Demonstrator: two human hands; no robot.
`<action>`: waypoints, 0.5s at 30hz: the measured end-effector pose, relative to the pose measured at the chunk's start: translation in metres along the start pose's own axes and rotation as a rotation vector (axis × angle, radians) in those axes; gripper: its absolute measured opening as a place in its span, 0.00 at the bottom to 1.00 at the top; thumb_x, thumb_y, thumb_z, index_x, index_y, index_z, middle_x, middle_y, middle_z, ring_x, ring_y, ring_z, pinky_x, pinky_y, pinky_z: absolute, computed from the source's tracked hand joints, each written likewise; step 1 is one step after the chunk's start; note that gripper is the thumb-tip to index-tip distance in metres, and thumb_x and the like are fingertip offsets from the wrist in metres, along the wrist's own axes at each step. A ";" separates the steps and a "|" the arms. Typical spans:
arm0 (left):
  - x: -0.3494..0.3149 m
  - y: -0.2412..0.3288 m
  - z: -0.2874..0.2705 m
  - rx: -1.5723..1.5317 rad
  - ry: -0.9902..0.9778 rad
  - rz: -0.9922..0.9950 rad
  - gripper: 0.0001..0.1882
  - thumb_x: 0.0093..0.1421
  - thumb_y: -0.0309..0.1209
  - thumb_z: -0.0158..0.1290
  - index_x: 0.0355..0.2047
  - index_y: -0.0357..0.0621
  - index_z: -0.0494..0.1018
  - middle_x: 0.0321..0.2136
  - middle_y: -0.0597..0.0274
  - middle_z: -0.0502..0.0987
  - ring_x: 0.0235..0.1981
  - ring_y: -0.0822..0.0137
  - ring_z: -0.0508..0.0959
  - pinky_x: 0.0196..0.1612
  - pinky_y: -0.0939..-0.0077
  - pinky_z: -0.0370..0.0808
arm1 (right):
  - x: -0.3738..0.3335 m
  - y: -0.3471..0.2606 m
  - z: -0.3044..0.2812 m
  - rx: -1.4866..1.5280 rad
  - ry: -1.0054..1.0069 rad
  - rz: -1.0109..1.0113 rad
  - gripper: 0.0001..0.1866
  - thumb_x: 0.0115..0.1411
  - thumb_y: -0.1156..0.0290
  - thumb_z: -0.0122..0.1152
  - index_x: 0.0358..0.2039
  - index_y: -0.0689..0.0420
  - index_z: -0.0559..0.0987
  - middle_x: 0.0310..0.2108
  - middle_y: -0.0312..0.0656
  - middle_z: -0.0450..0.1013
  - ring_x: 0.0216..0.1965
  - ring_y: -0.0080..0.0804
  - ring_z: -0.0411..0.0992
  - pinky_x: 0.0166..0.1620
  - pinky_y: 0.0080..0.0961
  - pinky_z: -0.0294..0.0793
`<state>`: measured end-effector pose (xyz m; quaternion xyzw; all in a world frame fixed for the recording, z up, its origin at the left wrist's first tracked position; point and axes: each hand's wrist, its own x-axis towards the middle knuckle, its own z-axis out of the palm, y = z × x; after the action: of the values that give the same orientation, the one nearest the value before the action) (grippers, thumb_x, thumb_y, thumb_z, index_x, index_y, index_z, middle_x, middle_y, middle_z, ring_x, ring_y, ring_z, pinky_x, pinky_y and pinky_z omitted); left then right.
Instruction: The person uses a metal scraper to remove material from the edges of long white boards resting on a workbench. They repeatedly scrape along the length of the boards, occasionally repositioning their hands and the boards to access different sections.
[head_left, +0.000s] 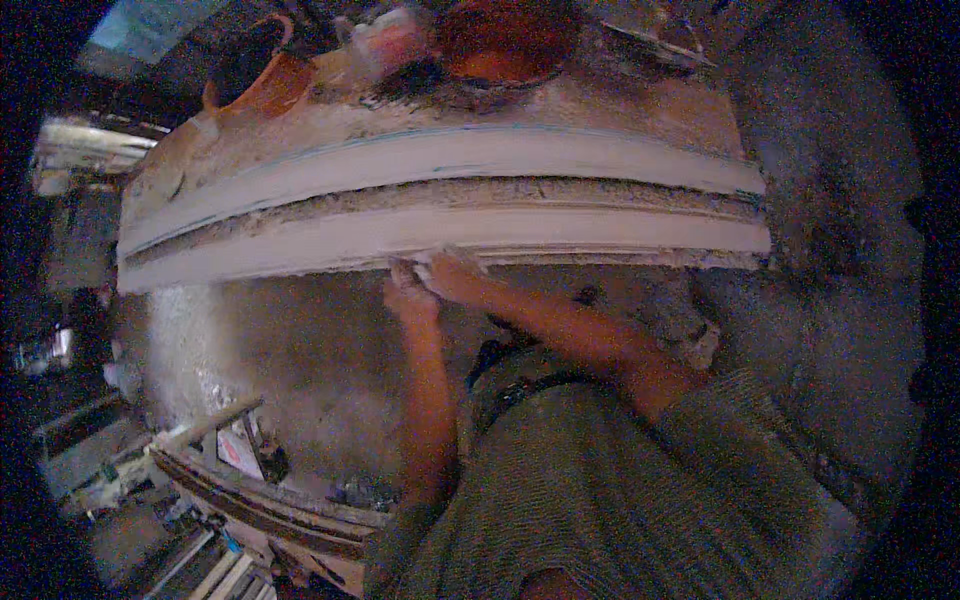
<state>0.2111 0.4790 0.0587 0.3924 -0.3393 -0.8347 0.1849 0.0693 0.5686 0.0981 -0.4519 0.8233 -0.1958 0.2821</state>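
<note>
Two long pale strips with a plaster-like look lie side by side across a work table: a far strip and a near strip. At the front edge of the near strip, around its middle, my left hand and my right hand meet closely. Both hands look closed, with bent fingers and whitish fingertips. Whatever they hold, if anything, is too small and blurred to make out. A dark, rough gap runs between the two strips.
On the table's far side stand an orange-brown bowl, an orange container with a handle and a blurred pale object. White powder covers the floor at left. Wooden pieces lie at lower left.
</note>
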 end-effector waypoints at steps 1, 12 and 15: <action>-0.001 0.004 -0.001 -0.015 0.052 -0.014 0.32 0.74 0.51 0.38 0.64 0.36 0.64 0.63 0.49 0.69 0.63 0.51 0.69 0.63 0.55 0.71 | -0.020 0.031 -0.015 -0.096 0.056 -0.017 0.21 0.68 0.55 0.52 0.44 0.61 0.80 0.42 0.55 0.79 0.48 0.57 0.77 0.46 0.59 0.74; 0.002 -0.074 -0.014 -0.828 0.310 0.031 0.33 0.75 0.49 0.38 0.71 0.38 0.57 0.68 0.52 0.65 0.68 0.52 0.64 0.72 0.60 0.62 | -0.238 0.328 -0.266 -0.498 0.016 0.304 0.19 0.68 0.55 0.52 0.43 0.59 0.80 0.42 0.51 0.79 0.47 0.53 0.76 0.45 0.57 0.73; -0.001 -0.081 -0.013 -0.764 0.295 0.048 0.32 0.75 0.45 0.39 0.70 0.37 0.58 0.68 0.51 0.65 0.67 0.52 0.66 0.70 0.58 0.65 | -0.191 0.296 -0.217 -0.419 0.016 0.217 0.19 0.68 0.55 0.52 0.43 0.59 0.80 0.42 0.51 0.79 0.47 0.52 0.76 0.45 0.56 0.73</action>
<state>0.2185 0.5306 -0.0041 0.4030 0.0162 -0.8308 0.3835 -0.1750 0.8989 0.1484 -0.4080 0.8919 0.0072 0.1951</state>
